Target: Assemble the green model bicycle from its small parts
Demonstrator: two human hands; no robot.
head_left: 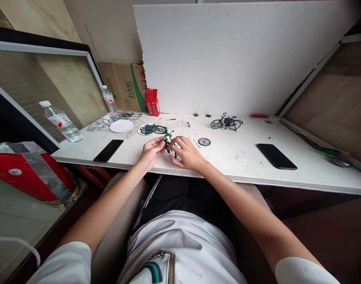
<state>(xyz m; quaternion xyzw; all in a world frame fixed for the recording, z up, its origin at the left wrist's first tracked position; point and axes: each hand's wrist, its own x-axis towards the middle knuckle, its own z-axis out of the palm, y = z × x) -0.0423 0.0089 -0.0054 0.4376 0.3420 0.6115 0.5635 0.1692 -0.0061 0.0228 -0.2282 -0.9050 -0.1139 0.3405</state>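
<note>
Both my hands meet at the near edge of a white table (233, 157). My left hand (151, 152) and my right hand (186, 152) together pinch a small dark green model bicycle frame (168, 142) between their fingertips. Just beyond it lie more green bicycle parts with a wheel (155, 129) on a white disc. A single loose wheel (204, 141) lies right of my right hand. A finished black model bicycle (227, 122) stands farther back.
Two black phones lie flat, one at left (108, 150) and one at right (276, 156). A white plate (121, 126), plastic bags, two water bottles (60, 121), a red box (153, 103) and a cardboard carton (127, 85) stand at the left back. A white foam board (242, 55) backs the table.
</note>
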